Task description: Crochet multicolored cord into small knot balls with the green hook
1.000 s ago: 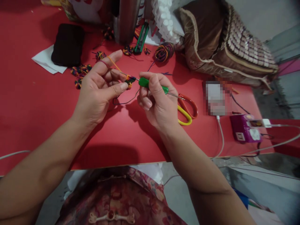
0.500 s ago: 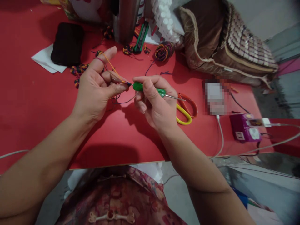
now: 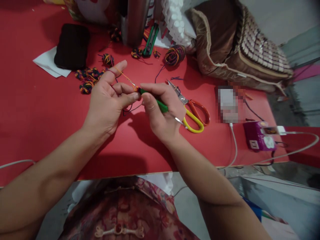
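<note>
My right hand (image 3: 162,111) is closed around a green-handled crochet hook (image 3: 160,105), its tip pointing left into a small multicoloured crochet piece (image 3: 136,89). My left hand (image 3: 110,98) pinches that piece between thumb and middle finger. An orange strand of yarn (image 3: 123,75) runs taut from the piece up over my raised left index finger. Both hands hover just above the red table (image 3: 37,110), close together near its middle.
Scissors with red and yellow handles (image 3: 192,111) lie right of my hands. Several small crocheted bits (image 3: 87,78) and a yarn ball (image 3: 174,55) sit behind. A black pouch (image 3: 72,46), metal flask (image 3: 132,21), brown bag (image 3: 235,46) and purple power strip (image 3: 260,140) ring the table.
The hook has swung from lying level to slanting down-right, with its tip pushed further into the piece. My left index finger has lowered. The scissors' blades have come into sight.
</note>
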Demonstrator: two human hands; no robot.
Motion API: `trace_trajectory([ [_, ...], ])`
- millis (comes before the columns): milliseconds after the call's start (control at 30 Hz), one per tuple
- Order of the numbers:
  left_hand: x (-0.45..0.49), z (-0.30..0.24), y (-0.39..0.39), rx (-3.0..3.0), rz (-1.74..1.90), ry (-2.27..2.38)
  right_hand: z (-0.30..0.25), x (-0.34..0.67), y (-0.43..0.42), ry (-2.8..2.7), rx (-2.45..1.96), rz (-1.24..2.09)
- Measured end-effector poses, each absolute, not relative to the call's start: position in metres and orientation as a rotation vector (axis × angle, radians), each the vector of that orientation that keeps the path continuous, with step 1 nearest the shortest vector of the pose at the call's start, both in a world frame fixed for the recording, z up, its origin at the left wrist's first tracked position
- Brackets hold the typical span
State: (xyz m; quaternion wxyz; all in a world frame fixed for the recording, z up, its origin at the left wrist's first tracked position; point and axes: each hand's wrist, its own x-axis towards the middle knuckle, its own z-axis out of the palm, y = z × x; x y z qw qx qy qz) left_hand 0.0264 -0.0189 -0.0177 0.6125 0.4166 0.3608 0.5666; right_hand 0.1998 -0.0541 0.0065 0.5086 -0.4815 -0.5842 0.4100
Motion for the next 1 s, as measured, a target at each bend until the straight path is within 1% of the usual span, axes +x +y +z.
trace_trajectory([
  [167, 0.014, -0.018, -0.013, 1.026, 1.150, 0.723, 0.008, 0.203, -0.059, -1.547, -1.122, 0.849],
  [367, 0.005, -0.008, -0.007, 0.989, 1.093, 0.700, 0.008, 0.203, -0.060, -1.461, -1.121, 0.888],
  [433, 0.006, 0.001, -0.010, 0.908, 1.097, 0.721, 0.002, 0.199, -0.056, -1.408, -1.070, 0.867],
  [533, 0.009, 0.016, -0.017, 0.793, 1.091, 0.788, -0.009, 0.193, -0.048, -1.368, -0.875, 0.831],
  [633, 0.013, 0.025, -0.019, 0.750, 1.092, 0.766, -0.014, 0.192, -0.044, -1.363, -0.850, 0.804],
  [867, 0.011, 0.023, -0.016, 0.781, 1.098, 0.840, -0.007, 0.194, -0.047, -1.315, -0.763, 0.910],
  [1000, 0.008, 0.021, -0.014, 0.793, 1.119, 0.849, -0.002, 0.194, -0.050, -1.277, -0.810, 0.953],
])
